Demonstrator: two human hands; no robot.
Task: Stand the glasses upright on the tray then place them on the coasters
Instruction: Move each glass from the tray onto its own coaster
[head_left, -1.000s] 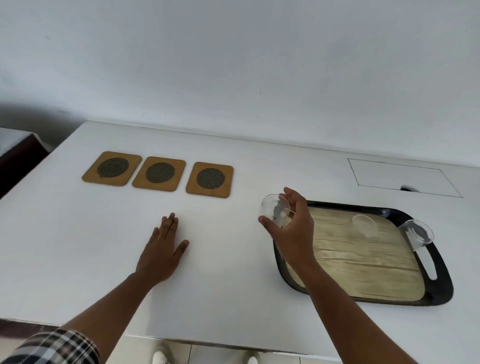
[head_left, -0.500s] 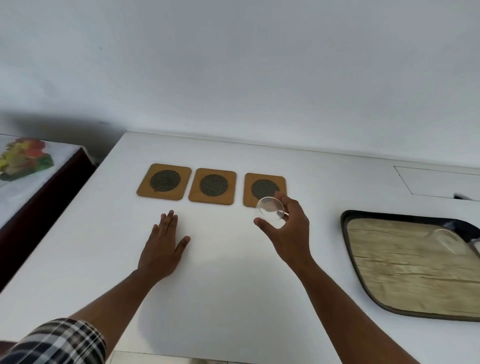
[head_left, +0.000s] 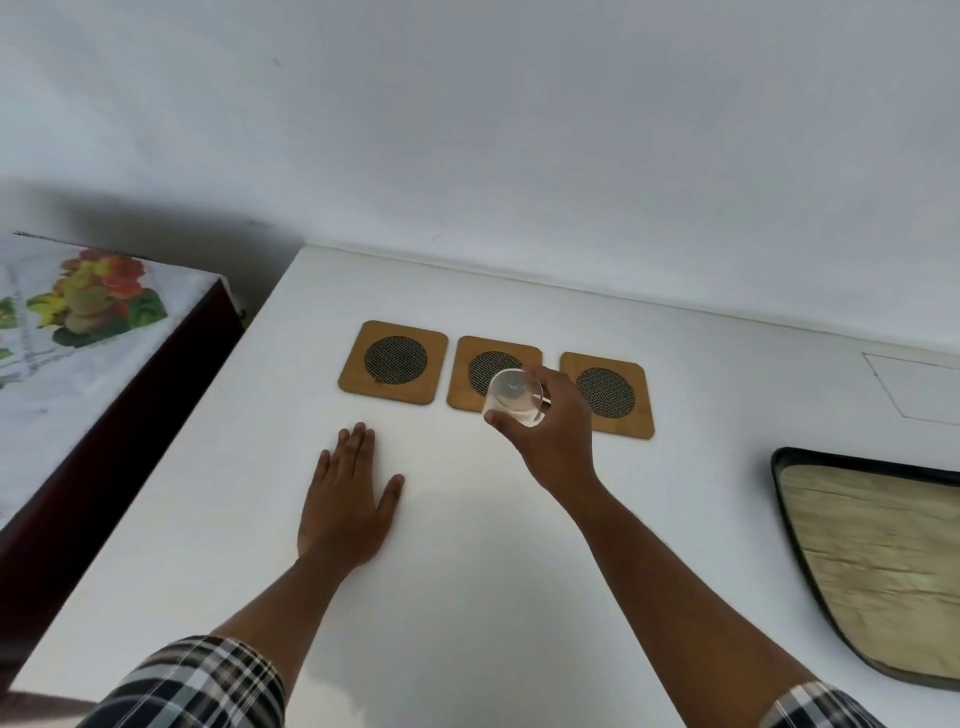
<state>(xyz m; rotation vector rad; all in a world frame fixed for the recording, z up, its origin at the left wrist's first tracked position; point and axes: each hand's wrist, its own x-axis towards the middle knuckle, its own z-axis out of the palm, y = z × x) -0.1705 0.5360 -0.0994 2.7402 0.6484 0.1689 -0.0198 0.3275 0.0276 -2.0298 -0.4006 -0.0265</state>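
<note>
Three wooden coasters with dark mesh centres lie in a row on the white table: the left coaster (head_left: 393, 362), the middle coaster (head_left: 475, 364) and the right coaster (head_left: 613, 395). My right hand (head_left: 553, 431) holds a clear glass (head_left: 513, 397) upright in the air, over the front part of the middle coaster. My left hand (head_left: 349, 501) rests flat on the table, fingers apart, in front of the left coaster. Only the left end of the black tray (head_left: 789, 499) with its wood-look floor shows at the right edge; no glasses are visible on that part.
The white table (head_left: 467, 597) meets a white wall at the back. A lower dark-sided table with a fruit-print cloth (head_left: 78, 322) stands close on the left. A rectangular cut-out panel (head_left: 914, 384) sits in the table top at the far right.
My right hand has carried the glass leftward from the tray, past the right coaster, to above the middle coaster. The view has swung left, pushing the tray to the edge. My left hand stayed put.
</note>
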